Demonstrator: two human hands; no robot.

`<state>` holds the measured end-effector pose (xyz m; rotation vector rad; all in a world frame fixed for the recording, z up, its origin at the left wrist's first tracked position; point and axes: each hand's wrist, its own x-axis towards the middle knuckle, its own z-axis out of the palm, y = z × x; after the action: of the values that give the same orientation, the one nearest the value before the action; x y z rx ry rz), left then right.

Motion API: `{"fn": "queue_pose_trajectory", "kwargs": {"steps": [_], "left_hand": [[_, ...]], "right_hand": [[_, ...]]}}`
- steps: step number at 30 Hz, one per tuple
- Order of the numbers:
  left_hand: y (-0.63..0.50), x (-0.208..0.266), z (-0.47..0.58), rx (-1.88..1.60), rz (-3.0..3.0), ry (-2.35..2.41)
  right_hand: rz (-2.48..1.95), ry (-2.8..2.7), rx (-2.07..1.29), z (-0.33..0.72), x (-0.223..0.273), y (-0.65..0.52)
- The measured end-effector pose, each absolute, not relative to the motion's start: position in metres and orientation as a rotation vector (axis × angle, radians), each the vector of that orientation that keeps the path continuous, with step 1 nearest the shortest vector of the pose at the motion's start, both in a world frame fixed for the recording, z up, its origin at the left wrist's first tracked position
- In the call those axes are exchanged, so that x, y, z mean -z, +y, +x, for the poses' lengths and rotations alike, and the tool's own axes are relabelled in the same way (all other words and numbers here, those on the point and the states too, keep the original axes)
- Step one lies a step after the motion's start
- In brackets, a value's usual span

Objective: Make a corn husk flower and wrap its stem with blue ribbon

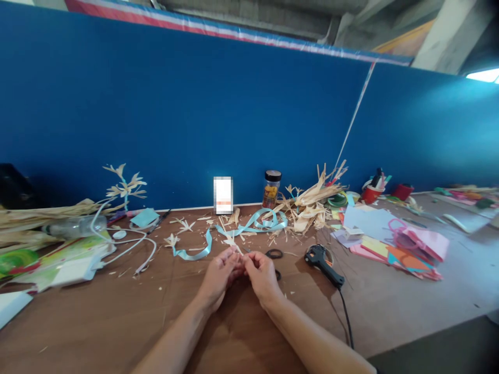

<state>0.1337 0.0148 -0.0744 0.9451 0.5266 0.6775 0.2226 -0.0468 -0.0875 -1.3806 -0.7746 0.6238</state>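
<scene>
My left hand (pixel 221 272) and my right hand (pixel 263 276) meet above the middle of the brown table, fingertips pinched together. Between them they hold a pale strip of dried corn husk (pixel 233 244), which pokes out past the fingers; its lower end is hidden. Black-handled scissors (pixel 274 253) lie just behind my right hand, partly covered by it. A light blue ribbon (pixel 198 255) curls across the table beyond my hands. A small husk flower (pixel 171 241) lies near the ribbon's left end.
To the right lies a black glue gun (pixel 324 265) with its cord. A lidded jar (pixel 272 189) and a husk pile (pixel 314 208) stand along the blue partition (pixel 234 104). Coloured papers (pixel 370 223) are at right; a white power strip (pixel 80 267) and plastic bottle (pixel 78 227) at left.
</scene>
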Motion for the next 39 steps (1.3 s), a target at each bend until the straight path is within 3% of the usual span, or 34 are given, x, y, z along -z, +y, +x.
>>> {"fn": "queue_pose_trajectory", "kwargs": {"steps": [39], "left_hand": [[0.024,0.081,0.132,-0.776,0.88,0.533]], "right_hand": [[-1.382,-0.938,-0.665,0.218,0.083,-0.049]]}}
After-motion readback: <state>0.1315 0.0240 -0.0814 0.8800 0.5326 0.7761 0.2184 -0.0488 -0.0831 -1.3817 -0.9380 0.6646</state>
